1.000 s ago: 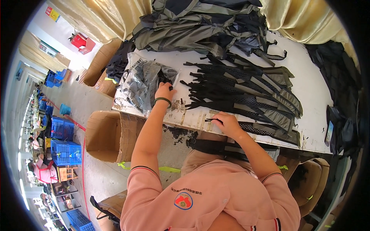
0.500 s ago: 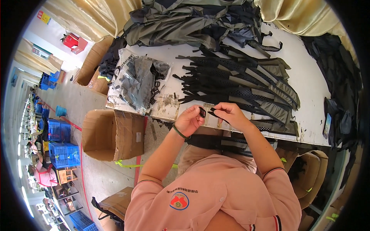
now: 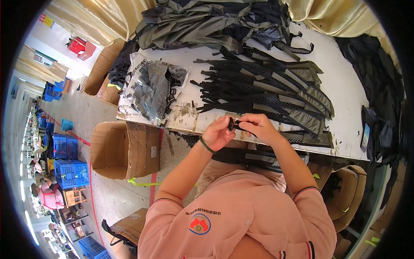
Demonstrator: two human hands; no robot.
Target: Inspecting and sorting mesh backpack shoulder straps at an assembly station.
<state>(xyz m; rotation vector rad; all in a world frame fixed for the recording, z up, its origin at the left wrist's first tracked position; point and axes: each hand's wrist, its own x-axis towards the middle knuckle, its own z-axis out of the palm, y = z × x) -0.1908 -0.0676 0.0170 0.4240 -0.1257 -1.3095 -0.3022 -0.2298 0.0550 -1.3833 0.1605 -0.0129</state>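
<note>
My left hand (image 3: 219, 133) pinches a small black plastic buckle (image 3: 231, 124) above the table's near edge. Close beside it, my right hand (image 3: 259, 127) is closed on the end of a black webbing strap (image 3: 247, 129), whose tip meets the buckle; whether it is threaded through I cannot tell. The strap seems to run down to a black and grey strap piece (image 3: 263, 159) lying across my lap. Just beyond my hands, several black and grey mesh strap pieces (image 3: 267, 88) lie fanned out on the white table (image 3: 345, 93). A clear plastic bag (image 3: 151, 93) of black buckles rests to their left.
Dark grey fabric (image 3: 211, 26) is heaped at the table's back, and more black fabric (image 3: 375, 82) hangs at its right. Cardboard boxes (image 3: 144, 151) stand left of the table and under its right side (image 3: 345, 194). Blue crates (image 3: 71, 172) and a person (image 3: 51, 195) are farther left.
My hands have come together, bringing the strap's tip from a short gap away up to the buckle. The view has shifted slightly.
</note>
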